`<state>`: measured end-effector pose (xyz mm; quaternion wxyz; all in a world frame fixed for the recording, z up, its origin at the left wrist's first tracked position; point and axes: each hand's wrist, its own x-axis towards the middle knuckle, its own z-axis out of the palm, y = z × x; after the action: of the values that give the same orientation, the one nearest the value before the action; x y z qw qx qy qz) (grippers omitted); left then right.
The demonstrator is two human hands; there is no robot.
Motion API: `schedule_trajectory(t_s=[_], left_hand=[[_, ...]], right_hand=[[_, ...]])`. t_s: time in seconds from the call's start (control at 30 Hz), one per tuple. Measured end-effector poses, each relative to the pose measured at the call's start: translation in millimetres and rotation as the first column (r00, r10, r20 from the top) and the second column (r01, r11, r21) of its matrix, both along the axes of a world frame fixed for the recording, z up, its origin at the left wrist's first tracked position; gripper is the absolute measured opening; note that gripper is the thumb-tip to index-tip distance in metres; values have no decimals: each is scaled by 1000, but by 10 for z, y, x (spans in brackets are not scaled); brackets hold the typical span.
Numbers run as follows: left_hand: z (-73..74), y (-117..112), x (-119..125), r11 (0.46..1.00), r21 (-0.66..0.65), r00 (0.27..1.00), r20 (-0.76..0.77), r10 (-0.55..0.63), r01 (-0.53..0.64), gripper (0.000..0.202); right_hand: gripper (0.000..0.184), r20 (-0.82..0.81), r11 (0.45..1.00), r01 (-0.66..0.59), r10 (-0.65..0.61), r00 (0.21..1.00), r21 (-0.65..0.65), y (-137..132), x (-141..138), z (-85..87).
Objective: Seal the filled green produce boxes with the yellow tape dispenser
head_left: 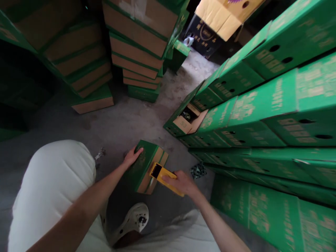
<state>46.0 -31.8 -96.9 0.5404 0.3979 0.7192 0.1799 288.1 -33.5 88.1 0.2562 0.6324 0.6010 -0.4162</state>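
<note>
Head view. The person's right hand [180, 181] is closed around a yellow handheld tool [170, 182] with a dark section near its front end. That front end stands against the brown band of a green-and-brown cardboard box [145, 155], located between the hands, low over the grey floor [131, 122]; the box is tilted, and its contact with the floor cannot be confirmed. The left hand [130, 157] lies on the box's green side at the upper left edge; part of its grip is hidden, so its degree of closure cannot be determined.

A white perforated clog [140, 214] is below the box. To the right stand stacked green printed cartons [262, 119]; beside them an open carton [173, 128] shows a brown flap marked "S3". Stacked brown-and-green boxes [139, 45] stand beyond, upper left.
</note>
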Motion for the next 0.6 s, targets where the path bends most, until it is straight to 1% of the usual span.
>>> schedule_trajectory(t_s=[0.07,0.17,0.23,0.3,0.37,0.43,0.53,0.6], left_hand=[[74,49,-1,999,33,999,42,3,-4,71],[234,71,-26,995,101,998,51,-30,24,77],[319,52,-42,989,136,999,-6,-54,54,74],[358,23,-62,988,132,992,-99,-72,85,70],[357,3,-89,988,108,977,-195,-88,110,67],[334,1,-124,988,84,960,-260,-103,129,66],[302,19,-169,987,58,943,-307,-125,150,68],[291,29,-183,986,60,935,-333,-125,153,69]], right_hand=[[64,-62,1000,15,-16,998,-15,21,-153,-135],[67,-66,999,-30,33,997,39,125,-425,-302],[68,-61,999,-32,33,998,21,206,-557,-365],[67,-88,1000,-21,20,996,-8,237,-565,-393],[63,-150,1000,-8,5,989,-20,189,-408,-393],[60,-209,998,33,-45,977,-60,79,-110,-369],[59,-239,979,145,-176,955,-145,-94,395,-341],[59,-257,971,181,-216,942,-153,-152,611,-379]])
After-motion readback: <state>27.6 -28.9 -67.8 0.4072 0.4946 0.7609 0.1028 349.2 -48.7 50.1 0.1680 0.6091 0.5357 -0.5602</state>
